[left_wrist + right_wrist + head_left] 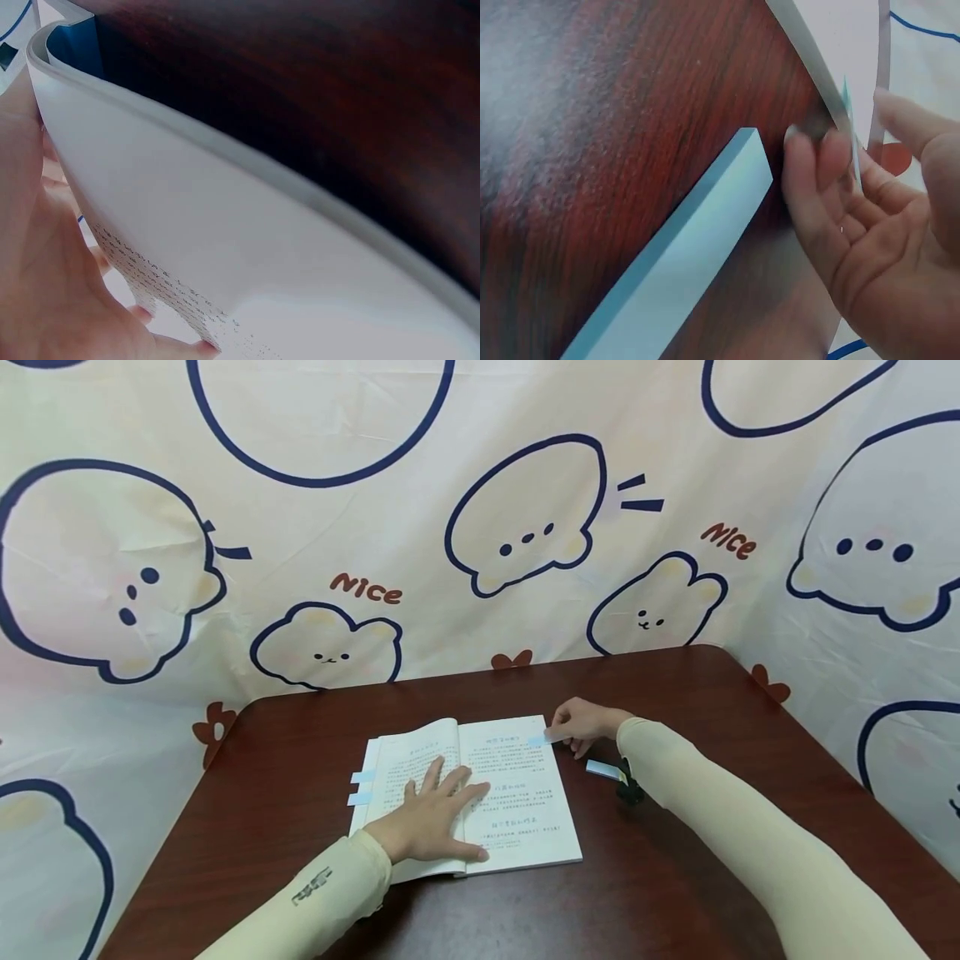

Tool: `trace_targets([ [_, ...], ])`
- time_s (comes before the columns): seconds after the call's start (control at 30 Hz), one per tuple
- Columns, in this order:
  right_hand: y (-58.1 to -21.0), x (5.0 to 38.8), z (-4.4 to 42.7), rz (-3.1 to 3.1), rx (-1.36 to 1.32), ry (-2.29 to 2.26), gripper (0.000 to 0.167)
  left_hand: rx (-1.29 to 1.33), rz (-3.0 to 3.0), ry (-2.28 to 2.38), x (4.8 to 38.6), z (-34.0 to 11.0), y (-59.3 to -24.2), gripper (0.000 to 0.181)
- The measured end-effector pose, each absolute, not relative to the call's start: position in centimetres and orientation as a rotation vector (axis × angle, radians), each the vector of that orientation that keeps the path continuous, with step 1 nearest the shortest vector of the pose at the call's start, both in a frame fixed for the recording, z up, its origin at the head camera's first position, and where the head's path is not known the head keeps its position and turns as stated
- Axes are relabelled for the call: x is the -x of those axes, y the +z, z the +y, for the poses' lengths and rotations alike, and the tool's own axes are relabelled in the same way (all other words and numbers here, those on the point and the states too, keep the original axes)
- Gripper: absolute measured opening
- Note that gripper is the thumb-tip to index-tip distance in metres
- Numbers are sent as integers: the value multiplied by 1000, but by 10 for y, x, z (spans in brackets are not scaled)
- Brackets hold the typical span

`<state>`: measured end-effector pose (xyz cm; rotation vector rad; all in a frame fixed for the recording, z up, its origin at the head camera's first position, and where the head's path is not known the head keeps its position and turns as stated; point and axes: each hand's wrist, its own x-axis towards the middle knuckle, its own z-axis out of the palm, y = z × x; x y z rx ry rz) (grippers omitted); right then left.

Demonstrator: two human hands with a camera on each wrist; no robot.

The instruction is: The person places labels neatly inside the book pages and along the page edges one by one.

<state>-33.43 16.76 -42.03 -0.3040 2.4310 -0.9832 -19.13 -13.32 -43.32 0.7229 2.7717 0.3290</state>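
An open book [517, 793] lies on the dark brown table. Spread across its lower middle, the left hand [429, 818] rests with fingers apart, pressing both pages near the fold. Two pale blue sticky tabs [361, 798] stick out from the book's left edge. At the upper right edge of the right page, the right hand [585, 725] has curled fingers and pinches another light blue sticky tab [538, 741]. In the right wrist view this tab [853, 142] appears nearly edge-on between thumb and fingers. The left wrist view shows the book's raised page edge [225, 150] beside the palm.
A pale blue pad of sticky tabs [603, 770] lies right of the book, below the right hand. A small dark object [630, 791] shows by the right wrist. Behind the table [247, 793] hangs a cloth [420, 543] with cartoon figures.
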Motion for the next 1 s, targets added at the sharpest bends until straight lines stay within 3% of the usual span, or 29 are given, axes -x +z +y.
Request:
trace_targets([
  [0.43, -416, 322, 190, 2692, 379, -922, 23, -735, 2770, 341, 191, -134, -432, 97],
  [1.0, -411, 281, 225, 2696, 670, -700, 17, -737, 2770, 327, 190, -134, -431, 97],
])
